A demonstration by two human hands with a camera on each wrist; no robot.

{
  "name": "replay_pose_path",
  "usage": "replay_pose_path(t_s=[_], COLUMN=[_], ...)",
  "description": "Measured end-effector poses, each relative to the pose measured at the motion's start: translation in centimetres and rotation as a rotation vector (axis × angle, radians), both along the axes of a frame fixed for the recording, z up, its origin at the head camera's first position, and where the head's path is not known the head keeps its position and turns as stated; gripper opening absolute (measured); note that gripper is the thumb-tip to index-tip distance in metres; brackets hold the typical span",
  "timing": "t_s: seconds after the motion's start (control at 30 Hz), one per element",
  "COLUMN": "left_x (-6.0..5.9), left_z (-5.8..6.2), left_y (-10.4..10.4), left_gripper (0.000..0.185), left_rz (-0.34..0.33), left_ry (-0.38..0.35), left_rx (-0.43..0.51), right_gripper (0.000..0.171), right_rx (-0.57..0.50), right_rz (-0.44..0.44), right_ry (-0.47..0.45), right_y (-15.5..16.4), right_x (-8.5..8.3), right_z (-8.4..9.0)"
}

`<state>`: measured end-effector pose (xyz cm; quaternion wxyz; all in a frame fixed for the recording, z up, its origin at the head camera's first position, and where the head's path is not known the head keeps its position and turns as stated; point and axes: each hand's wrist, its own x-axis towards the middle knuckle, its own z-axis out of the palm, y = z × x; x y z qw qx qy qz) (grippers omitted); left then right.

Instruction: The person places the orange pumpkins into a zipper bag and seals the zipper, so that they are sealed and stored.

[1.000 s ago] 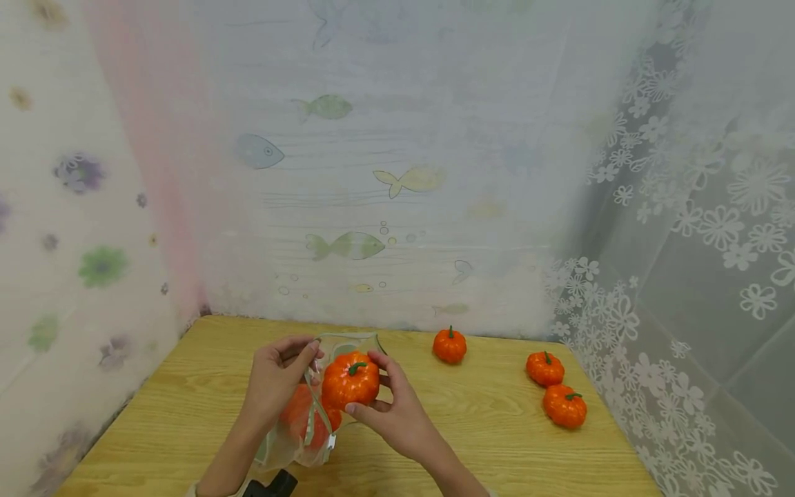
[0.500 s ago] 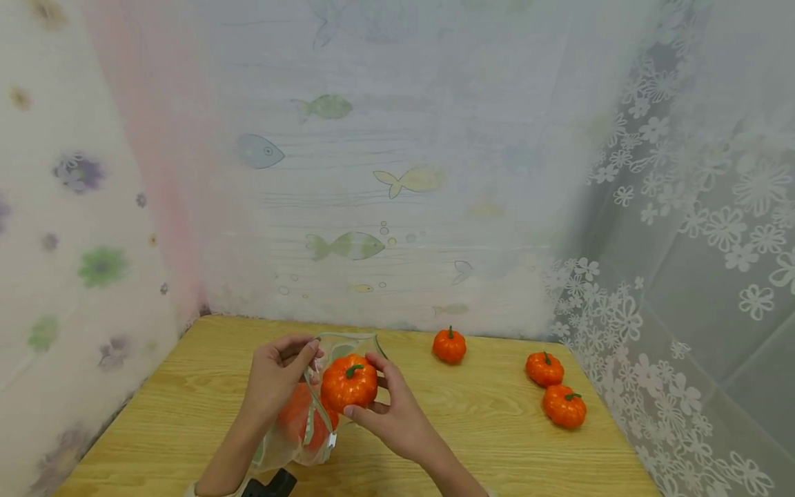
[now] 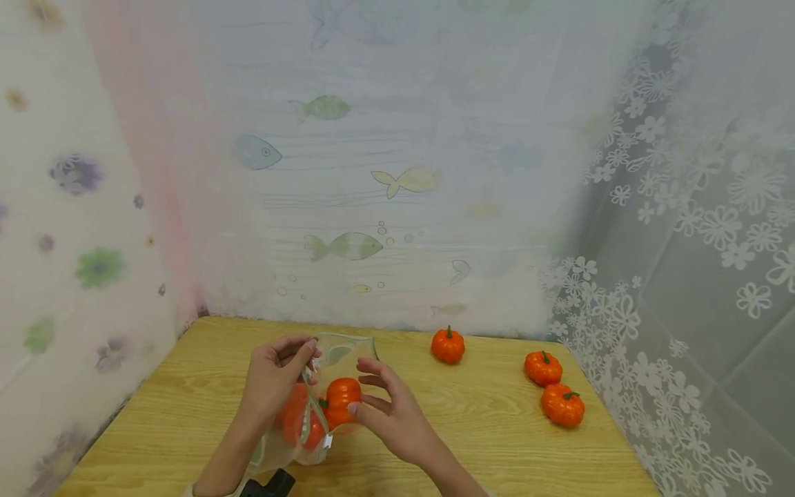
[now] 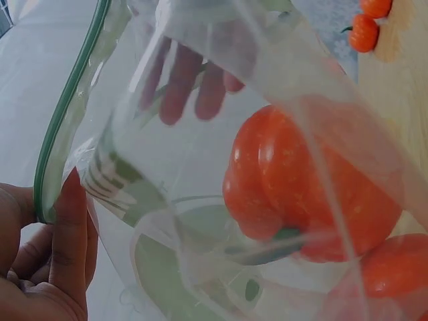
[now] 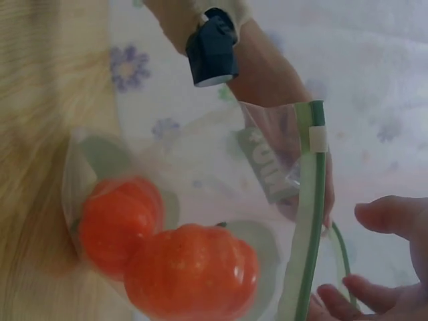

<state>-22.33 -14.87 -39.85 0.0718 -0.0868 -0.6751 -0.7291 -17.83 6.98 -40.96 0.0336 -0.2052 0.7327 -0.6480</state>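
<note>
My left hand (image 3: 279, 376) pinches the green-edged mouth of a clear zip bag (image 4: 154, 174), spreading it open above the table. Inside the bag, a glossy orange pumpkin (image 3: 344, 399) lies tipped on its side, its green stem pointing left; another orange pumpkin (image 4: 394, 274) shows below it through the plastic. My right hand (image 3: 397, 417) is at the bag's mouth with fingers spread, the thumb close beside the tipped pumpkin. In the right wrist view, the bag's green zip strip (image 5: 309, 207) carries a white slider (image 5: 318, 139).
One small pumpkin (image 3: 448, 345) stands at the table's back edge. Two others, a rear pumpkin (image 3: 543, 368) and a front pumpkin (image 3: 562, 405), sit together at the right. Patterned curtains surround the wooden table (image 3: 497, 442). A black camera (image 5: 211, 50) is on my left wrist.
My right hand has let go of the pumpkin, and its fingers have spread. That pumpkin has dropped lower into the bag and rolled stem-left. My left hand keeps its grip on the bag.
</note>
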Motion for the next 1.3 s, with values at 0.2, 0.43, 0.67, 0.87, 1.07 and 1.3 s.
replay_pose_path(t_s=[0.2,0.43,0.67,0.87,1.07,1.3], left_x=[0.4,0.3,0.3,0.3,-0.1,-0.7], left_z=[0.1,0.0,-0.2,-0.2,-0.3,-0.5], left_y=[0.1,0.1,0.2,0.2,0.0,-0.3], left_gripper=[0.028,0.032,0.032,0.027,0.028,0.027], left_rz=[-0.004,-0.005,-0.008,-0.012,-0.016,-0.019], left_ry=[0.031,0.027,0.025,0.035,0.028,0.019], left_rx=[0.011,0.013,0.025,0.041,0.046,0.043], right_gripper=[0.032,0.018,0.018,0.020,0.019,0.026], right_rx=[-0.203,-0.343,-0.314,-0.278,-0.334,-0.268], right_rz=[-0.129,-0.349,-0.451,-0.525,-0.603,-0.641], right_ry=[0.150,0.232,0.171,0.108,-0.135,-0.308], right_y=[0.9,2.6,4.7,6.9,9.6,13.6], right_x=[0.2,-0.1,-1.0,-1.6,-2.3,-3.2], right_z=[-0.6,-2.7,-4.9,-6.7,-8.3,-9.8])
